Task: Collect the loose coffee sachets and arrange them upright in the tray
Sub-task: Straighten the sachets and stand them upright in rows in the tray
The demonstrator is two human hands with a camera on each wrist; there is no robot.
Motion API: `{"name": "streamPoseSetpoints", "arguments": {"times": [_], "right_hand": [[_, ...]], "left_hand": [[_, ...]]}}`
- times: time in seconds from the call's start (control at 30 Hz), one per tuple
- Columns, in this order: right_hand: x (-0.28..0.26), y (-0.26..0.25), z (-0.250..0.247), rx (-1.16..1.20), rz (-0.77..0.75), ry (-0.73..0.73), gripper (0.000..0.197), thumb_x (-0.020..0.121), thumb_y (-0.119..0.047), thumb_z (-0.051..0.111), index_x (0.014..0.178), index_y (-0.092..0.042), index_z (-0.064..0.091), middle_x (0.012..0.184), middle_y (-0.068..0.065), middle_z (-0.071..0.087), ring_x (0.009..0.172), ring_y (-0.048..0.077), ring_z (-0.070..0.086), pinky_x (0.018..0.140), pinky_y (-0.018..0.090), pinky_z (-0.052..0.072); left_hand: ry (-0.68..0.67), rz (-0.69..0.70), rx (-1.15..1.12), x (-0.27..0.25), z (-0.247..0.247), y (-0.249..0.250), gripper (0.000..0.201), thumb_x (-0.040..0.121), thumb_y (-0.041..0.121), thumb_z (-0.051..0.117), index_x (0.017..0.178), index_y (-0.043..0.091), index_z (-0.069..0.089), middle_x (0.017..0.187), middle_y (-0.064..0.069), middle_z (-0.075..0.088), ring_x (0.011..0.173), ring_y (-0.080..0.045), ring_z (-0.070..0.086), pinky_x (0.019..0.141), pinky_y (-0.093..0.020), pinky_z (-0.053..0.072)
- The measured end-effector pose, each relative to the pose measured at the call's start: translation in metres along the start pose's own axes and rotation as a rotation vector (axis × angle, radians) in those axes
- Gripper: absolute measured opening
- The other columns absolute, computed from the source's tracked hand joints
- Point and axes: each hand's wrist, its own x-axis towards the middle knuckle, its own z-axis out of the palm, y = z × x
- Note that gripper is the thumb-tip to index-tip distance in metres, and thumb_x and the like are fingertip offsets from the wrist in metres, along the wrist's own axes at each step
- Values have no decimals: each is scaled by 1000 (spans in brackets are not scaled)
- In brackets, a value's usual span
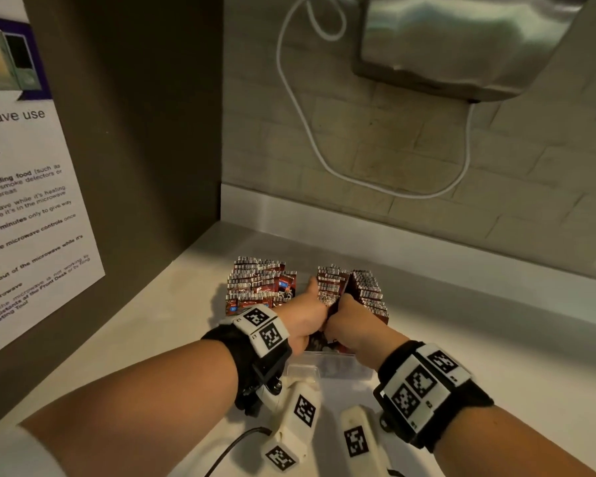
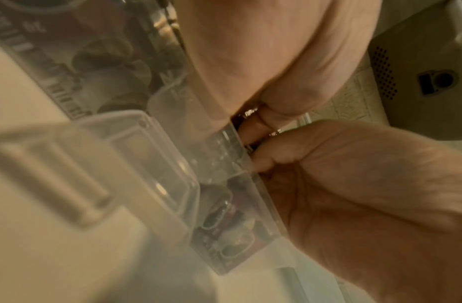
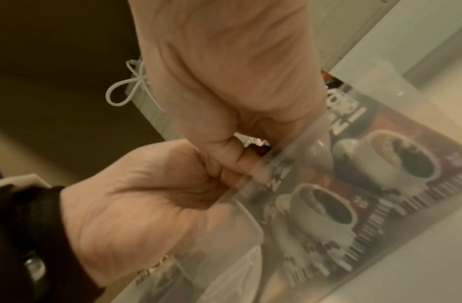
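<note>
A clear plastic tray (image 1: 334, 365) sits on the counter, holding rows of red-brown coffee sachets (image 1: 255, 282) that stand upright with barcode edges up. My left hand (image 1: 307, 316) and right hand (image 1: 353, 321) are knuckle to knuckle in the tray's middle, fingers curled down. Between them they grip a bundle of sachets (image 1: 331, 285), with the left thumb against its side. Another upright row (image 1: 370, 292) stands just right of the bundle. The wrist views show the left hand (image 2: 250, 51), the right hand (image 3: 224, 71), and sachets (image 3: 380, 164) behind the tray wall (image 2: 172, 164). The fingertips are hidden.
A dark cabinet side carrying a microwave notice (image 1: 31, 201) stands close on the left. A steel wall unit (image 1: 461, 46) hangs above, with a white cable (image 1: 307, 132) looping down the tiled wall. Pale counter (image 1: 496, 356) extends right of the tray. A black cable (image 1: 234, 445) lies near the front edge.
</note>
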Motion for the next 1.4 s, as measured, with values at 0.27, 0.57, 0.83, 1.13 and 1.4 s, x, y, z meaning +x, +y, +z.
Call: {"name": "streamPoseSetpoints", "arguments": {"times": [0.27, 0.57, 0.83, 1.13, 1.4], "right_hand": [[8, 3, 2, 55, -2, -10, 61, 78, 12, 53, 132, 0, 27, 102, 20, 57, 86, 30, 60, 67, 36, 52], [12, 4, 3, 56, -55, -15, 68, 83, 8, 51, 140, -6, 16, 108, 19, 58, 96, 31, 60, 78, 42, 52], [9, 2, 2, 84, -64, -16, 87, 80, 9, 54, 147, -6, 1, 110, 23, 59, 96, 34, 60, 74, 38, 49], [-2, -6, -3, 168, -84, 19, 81, 77, 4, 60, 145, -5, 16, 112, 13, 54, 102, 29, 58, 84, 42, 53], [-31, -32, -21, 201, -293, 211, 70, 84, 4, 59, 145, -10, 28, 119, 11, 55, 82, 16, 52, 72, 36, 50]], "left_hand": [[95, 23, -33, -3, 8, 6, 79, 97, -5, 26, 152, 43, -3, 160, -10, 16, 86, -11, 50, 62, -25, 40], [74, 7, -216, 1, 13, 8, 77, 97, -3, 26, 150, 47, 4, 161, -6, 15, 135, -34, 39, 102, -48, 45], [47, 0, -272, -3, 9, 11, 80, 95, -6, 26, 151, 45, 2, 162, -6, 6, 135, -35, 39, 100, -50, 47], [53, 43, -311, -17, 2, 14, 89, 86, -12, 36, 154, 37, 6, 163, -3, 5, 140, -28, 32, 84, -27, 44], [211, 315, -275, -67, -60, 46, 45, 88, -10, 45, 118, 21, 58, 113, -7, 60, 98, -19, 57, 79, -27, 45]]}}
